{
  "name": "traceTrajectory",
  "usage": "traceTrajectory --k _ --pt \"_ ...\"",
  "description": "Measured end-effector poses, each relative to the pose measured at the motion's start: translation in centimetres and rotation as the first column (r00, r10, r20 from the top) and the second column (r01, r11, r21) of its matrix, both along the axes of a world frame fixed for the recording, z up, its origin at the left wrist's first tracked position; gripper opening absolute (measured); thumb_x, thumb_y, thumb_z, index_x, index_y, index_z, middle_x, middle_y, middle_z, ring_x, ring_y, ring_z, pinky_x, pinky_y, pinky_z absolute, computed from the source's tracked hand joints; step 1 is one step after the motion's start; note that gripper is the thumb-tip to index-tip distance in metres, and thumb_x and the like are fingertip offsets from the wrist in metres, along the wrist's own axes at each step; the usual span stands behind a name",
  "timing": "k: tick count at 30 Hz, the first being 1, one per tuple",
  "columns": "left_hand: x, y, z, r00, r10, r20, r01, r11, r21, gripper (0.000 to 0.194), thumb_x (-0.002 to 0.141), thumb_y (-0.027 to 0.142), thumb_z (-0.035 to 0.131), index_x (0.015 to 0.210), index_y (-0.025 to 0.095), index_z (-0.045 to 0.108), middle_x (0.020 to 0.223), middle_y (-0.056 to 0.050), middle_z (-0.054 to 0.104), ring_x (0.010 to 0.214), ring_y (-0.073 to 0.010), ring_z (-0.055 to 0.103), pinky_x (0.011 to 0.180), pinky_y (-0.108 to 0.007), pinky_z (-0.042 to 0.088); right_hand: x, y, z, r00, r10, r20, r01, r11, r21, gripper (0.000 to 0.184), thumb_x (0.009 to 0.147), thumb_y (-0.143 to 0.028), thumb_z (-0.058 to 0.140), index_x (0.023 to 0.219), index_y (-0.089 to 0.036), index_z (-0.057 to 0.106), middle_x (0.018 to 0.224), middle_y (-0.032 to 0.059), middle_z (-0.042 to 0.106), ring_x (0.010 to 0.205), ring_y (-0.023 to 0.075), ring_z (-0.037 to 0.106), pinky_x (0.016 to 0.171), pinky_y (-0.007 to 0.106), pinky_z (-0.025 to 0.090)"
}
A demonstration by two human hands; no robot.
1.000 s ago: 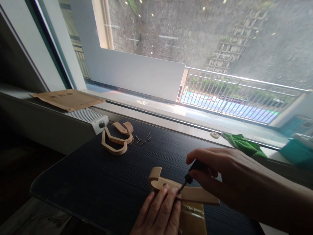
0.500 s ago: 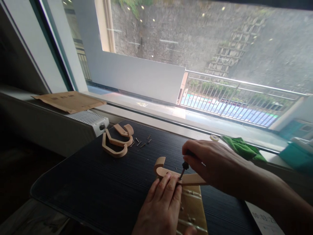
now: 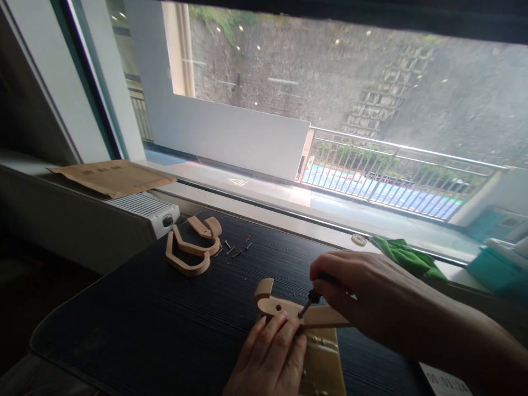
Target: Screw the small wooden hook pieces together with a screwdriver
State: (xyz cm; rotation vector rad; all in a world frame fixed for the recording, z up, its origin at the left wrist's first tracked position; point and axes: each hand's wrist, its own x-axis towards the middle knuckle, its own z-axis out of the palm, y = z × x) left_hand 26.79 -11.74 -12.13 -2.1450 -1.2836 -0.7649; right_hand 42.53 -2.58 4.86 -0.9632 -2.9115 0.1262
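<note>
My right hand [image 3: 350,280] is closed around the dark handle of a screwdriver [image 3: 314,297]. Its tip meets a pale wooden hook [image 3: 330,315] at a spot near the hook's bend. A dark round hole shows in the hook, left of the tip. With fingers extended over the hook's near edge, my left hand [image 3: 270,352] holds it down; the thumb is out of sight. Beneath the hook lies a yellowish board [image 3: 324,352] with shiny clear tape on it. Further back on the table are several wooden hooks [image 3: 190,267] beside loose screws [image 3: 237,253].
The dark table [image 3: 144,313] stands against a window sill. On the sill are a green cloth [image 3: 408,256], a roll of tape [image 3: 358,240] and a teal container [image 3: 499,267]. A brown envelope [image 3: 115,177] lies over a white grille at left. A timer display [image 3: 447,379] sits at lower right.
The view has tilted up slightly. My left fingers have slid back toward me, uncovering the hole in the hook. The screwdriver leans more, its tip still at the hook.
</note>
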Motion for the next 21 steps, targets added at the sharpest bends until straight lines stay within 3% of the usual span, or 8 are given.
traceTrajectory --k 7,15,21 --pt "-0.2 0.4 -0.6 0.999 -0.029 0.036 0.027 0.999 0.041 0.032 0.097 0.014 0.033 0.117 0.021 0.057 0.121 -0.001 0.060 0.117 -0.0147 0.052 0.108 -0.029 0.032 0.0 0.8 -1.9 0.996 -0.090 -0.023 0.091 0.994 0.066 0.018 0.093 -0.027 0.041 0.078 -0.022 0.051 0.064 -0.0032 0.055 0.055 0.0124 0.046 0.051 0.027 0.024" --pt "-0.2 0.3 -0.5 0.999 -0.037 0.034 0.036 0.999 0.031 0.032 0.096 0.013 0.033 0.116 0.022 0.057 0.122 -0.002 0.059 0.118 -0.0151 0.051 0.109 -0.030 0.032 0.1 0.7 -0.7 1.000 -0.015 -0.021 0.016 1.000 0.014 0.007 0.089 -0.028 0.048 0.086 -0.025 0.054 0.070 -0.0044 0.061 0.058 0.0115 0.051 0.052 0.025 0.027" --pt "-0.1 0.4 -0.4 0.999 -0.033 0.025 0.032 0.998 0.056 0.031 0.095 0.013 0.034 0.113 0.022 0.059 0.118 -0.002 0.061 0.116 -0.0146 0.053 0.108 -0.030 0.032 -0.1 0.7 -0.8 1.000 -0.028 -0.008 0.029 1.000 0.003 0.014 0.091 -0.027 0.045 0.079 -0.023 0.052 0.066 -0.0037 0.059 0.057 0.0115 0.050 0.050 0.025 0.023"
